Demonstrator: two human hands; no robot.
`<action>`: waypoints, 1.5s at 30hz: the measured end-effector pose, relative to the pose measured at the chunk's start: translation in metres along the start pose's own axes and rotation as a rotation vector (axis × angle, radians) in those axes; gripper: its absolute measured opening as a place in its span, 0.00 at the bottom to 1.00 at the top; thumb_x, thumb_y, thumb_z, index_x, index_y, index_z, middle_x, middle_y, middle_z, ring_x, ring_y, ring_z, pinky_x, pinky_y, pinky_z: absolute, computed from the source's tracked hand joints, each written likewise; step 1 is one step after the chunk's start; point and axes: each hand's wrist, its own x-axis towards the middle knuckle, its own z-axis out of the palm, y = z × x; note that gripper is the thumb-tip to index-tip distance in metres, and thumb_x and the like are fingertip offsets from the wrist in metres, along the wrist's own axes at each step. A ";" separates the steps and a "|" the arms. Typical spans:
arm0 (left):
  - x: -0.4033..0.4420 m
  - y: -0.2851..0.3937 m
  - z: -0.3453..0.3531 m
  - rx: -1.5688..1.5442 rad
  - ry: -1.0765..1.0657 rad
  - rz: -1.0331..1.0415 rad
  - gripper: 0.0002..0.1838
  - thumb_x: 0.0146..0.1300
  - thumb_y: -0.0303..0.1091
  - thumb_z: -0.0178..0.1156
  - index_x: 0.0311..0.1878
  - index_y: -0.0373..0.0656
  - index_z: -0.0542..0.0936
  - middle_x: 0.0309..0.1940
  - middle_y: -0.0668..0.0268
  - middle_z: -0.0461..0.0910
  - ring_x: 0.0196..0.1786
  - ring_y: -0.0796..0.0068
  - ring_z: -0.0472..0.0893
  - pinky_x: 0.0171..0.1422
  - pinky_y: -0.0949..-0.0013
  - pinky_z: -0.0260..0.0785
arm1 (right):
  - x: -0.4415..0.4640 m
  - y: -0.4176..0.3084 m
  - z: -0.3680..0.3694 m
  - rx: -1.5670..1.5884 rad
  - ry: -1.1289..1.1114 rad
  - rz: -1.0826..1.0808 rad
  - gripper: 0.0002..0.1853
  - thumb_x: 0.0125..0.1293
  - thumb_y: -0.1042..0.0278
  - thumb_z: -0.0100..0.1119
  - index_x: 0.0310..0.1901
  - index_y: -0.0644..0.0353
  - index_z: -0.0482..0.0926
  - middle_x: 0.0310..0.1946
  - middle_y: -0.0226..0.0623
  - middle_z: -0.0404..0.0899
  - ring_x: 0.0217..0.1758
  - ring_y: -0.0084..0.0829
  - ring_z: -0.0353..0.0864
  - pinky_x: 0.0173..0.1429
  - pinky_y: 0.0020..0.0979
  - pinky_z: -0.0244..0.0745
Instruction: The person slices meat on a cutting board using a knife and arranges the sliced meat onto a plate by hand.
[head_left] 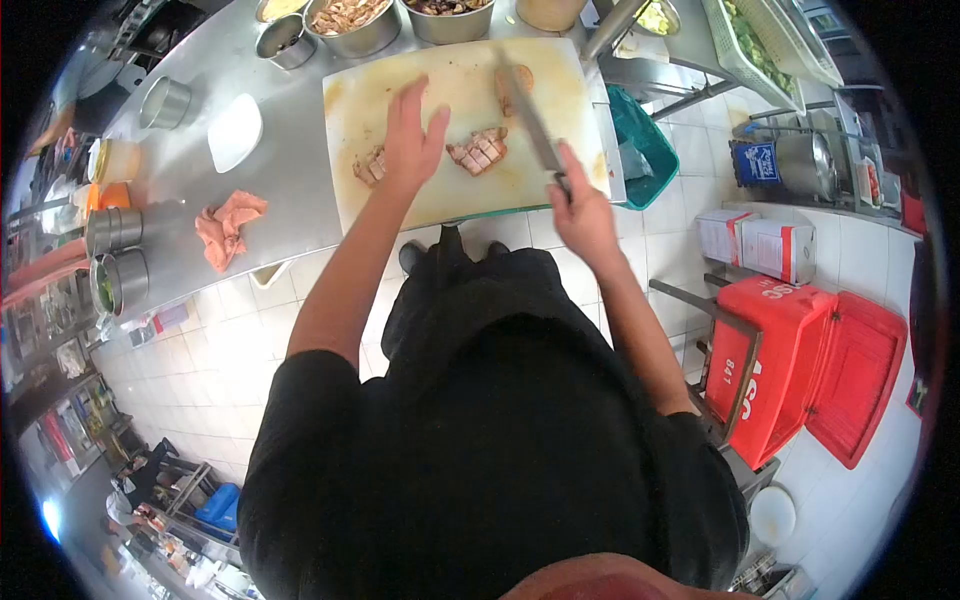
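Note:
My right hand [583, 215] is closed round the handle of a long knife [532, 122], whose blade points away from me over the cutting board [460, 85]. The blade lies across or just above the left edge of a brown piece of meat [518, 88]. My left hand [411, 135] is over the board with its fingers apart, holding nothing. Sliced meat [479, 151] sits between my hands, and another sliced portion [370, 167] lies left of my left wrist, partly hidden by it.
Metal pots of food [347, 22] line the board's far side. A white plate [235, 133], a metal container [165, 103] and a pink cloth [229, 229] are on the left. A green bin [640, 150] and a red cooler [765, 360] stand at the right.

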 end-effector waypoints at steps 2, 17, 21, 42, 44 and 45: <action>-0.041 0.001 -0.002 0.067 -0.168 -0.130 0.37 0.67 0.43 0.69 0.75 0.39 0.69 0.69 0.46 0.71 0.73 0.45 0.71 0.76 0.50 0.66 | 0.003 0.021 -0.012 -0.117 0.120 0.008 0.34 0.71 0.67 0.58 0.77 0.40 0.64 0.43 0.54 0.87 0.42 0.59 0.87 0.48 0.55 0.82; -0.069 0.005 0.043 0.132 -0.308 -0.163 0.45 0.55 0.32 0.74 0.76 0.45 0.63 0.65 0.48 0.70 0.67 0.44 0.75 0.70 0.51 0.73 | 0.086 -0.020 0.048 -0.503 -0.362 -0.306 0.37 0.57 0.65 0.71 0.71 0.46 0.74 0.61 0.47 0.74 0.62 0.53 0.82 0.62 0.48 0.82; -0.074 -0.006 0.047 0.113 -0.273 -0.130 0.42 0.56 0.32 0.73 0.74 0.42 0.65 0.61 0.45 0.74 0.63 0.41 0.77 0.67 0.48 0.74 | 0.128 -0.003 0.072 -0.519 -0.576 -0.459 0.30 0.52 0.68 0.73 0.61 0.51 0.79 0.57 0.49 0.75 0.60 0.54 0.81 0.61 0.48 0.80; -0.063 -0.049 -0.112 0.255 -0.284 -0.290 0.42 0.58 0.34 0.74 0.76 0.44 0.67 0.60 0.50 0.80 0.63 0.45 0.79 0.68 0.52 0.74 | 0.138 -0.115 0.174 -0.319 -0.538 -0.497 0.33 0.59 0.59 0.71 0.69 0.42 0.77 0.54 0.42 0.78 0.54 0.47 0.84 0.58 0.45 0.81; -0.064 -0.045 -0.111 0.262 -0.253 -0.274 0.43 0.58 0.34 0.75 0.77 0.45 0.66 0.65 0.50 0.77 0.65 0.45 0.78 0.69 0.52 0.73 | 0.131 -0.109 0.157 -0.235 -0.420 -0.506 0.37 0.59 0.57 0.72 0.72 0.43 0.74 0.56 0.43 0.78 0.54 0.46 0.85 0.58 0.45 0.81; -0.065 -0.046 -0.114 0.286 -0.213 -0.239 0.44 0.58 0.35 0.75 0.77 0.45 0.66 0.67 0.50 0.75 0.66 0.45 0.77 0.70 0.52 0.73 | 0.127 -0.100 0.143 -0.188 -0.309 -0.525 0.39 0.59 0.57 0.73 0.74 0.45 0.72 0.58 0.44 0.78 0.54 0.46 0.85 0.57 0.45 0.81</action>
